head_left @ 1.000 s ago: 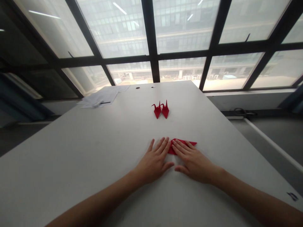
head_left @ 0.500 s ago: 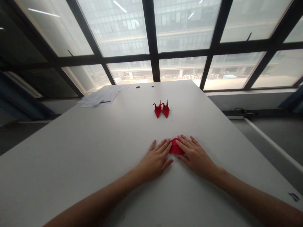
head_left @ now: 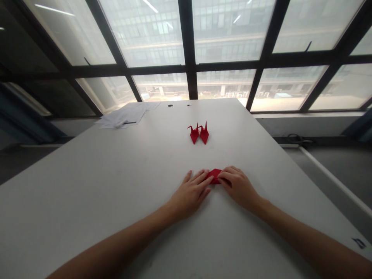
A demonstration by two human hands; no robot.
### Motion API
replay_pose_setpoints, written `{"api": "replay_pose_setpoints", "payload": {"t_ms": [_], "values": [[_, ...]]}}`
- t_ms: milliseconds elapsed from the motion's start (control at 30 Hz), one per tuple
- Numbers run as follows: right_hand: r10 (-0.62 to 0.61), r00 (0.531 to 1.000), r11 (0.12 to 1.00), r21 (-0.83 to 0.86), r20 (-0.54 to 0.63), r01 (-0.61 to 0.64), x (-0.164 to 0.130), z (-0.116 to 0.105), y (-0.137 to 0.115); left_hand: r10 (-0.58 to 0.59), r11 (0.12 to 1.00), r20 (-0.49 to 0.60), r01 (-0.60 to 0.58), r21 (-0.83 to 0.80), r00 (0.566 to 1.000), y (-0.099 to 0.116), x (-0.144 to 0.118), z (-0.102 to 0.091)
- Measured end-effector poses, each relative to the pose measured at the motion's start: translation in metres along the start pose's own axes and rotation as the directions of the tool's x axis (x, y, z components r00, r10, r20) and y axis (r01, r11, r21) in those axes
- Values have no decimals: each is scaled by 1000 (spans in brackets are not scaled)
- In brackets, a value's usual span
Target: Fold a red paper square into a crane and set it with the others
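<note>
A piece of folded red paper (head_left: 215, 174) lies on the white table between my hands, its ends covered by my fingers. My left hand (head_left: 190, 193) rests flat on its left end, fingers stretched out and spread. At the right end, my right hand (head_left: 238, 186) has its fingers curled, with thumb and forefinger pinching the paper's near edge. Beyond my hands stand two red origami cranes, a left crane (head_left: 194, 136) and a right crane (head_left: 204, 136), side by side and close together.
White paper sheets (head_left: 122, 117) with a dark pen (head_left: 130, 123) lie at the table's far left. Two small dark round spots, one a cable hole (head_left: 170, 105), are near the far edge. Large windows stand behind the white table (head_left: 139, 155). A dark mark (head_left: 359, 243) is at the right edge.
My right hand has gone from lying flat with fingers extended to curled and pinching the red paper. The paper's near part looks folded up, so less of it shows. My left hand stays flat.
</note>
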State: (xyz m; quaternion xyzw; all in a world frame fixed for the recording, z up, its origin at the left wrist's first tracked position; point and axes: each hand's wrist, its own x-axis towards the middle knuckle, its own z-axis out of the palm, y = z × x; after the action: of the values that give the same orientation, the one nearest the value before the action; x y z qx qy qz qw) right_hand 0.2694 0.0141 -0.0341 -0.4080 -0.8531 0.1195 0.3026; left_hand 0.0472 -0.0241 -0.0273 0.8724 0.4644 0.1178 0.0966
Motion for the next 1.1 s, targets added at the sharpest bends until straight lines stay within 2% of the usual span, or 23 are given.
{"api": "replay_pose_setpoints", "payload": {"t_ms": [133, 300, 433, 600, 700, 800, 967, 1100], "values": [[28, 1000, 1000, -8, 2, -28, 4, 2, 2, -12, 1000, -33, 13, 5, 999, 1, 1, 1], [20, 999, 995, -96, 34, -17, 4, 3, 2, 43, 992, 6, -44, 120, 999, 0, 1, 0], [-36, 995, 978, -202, 91, 53, -1, -3, -7, 71, 979, 23, -75, 190, 997, -1, 0, 0], [-110, 982, 945, -291, 152, 151, -9, -13, -19, 94, 950, -34, -80, 301, 995, 9, -4, -3], [-107, 980, 936, -316, 169, 157, -9, -14, -19, 128, 942, 22, -129, 309, 991, 16, -8, -5], [-96, 979, 928, -340, 178, 153, -8, -14, -19, 54, 945, 65, -72, 319, 996, 18, -12, -7], [-94, 974, 921, -353, 207, 163, -8, -15, -21, -123, 924, 55, 94, 370, 991, 15, -19, -9], [-97, 972, 920, -353, 216, 170, -9, -16, -21, -168, 917, 14, 151, 368, 986, 5, -23, -8]]}}
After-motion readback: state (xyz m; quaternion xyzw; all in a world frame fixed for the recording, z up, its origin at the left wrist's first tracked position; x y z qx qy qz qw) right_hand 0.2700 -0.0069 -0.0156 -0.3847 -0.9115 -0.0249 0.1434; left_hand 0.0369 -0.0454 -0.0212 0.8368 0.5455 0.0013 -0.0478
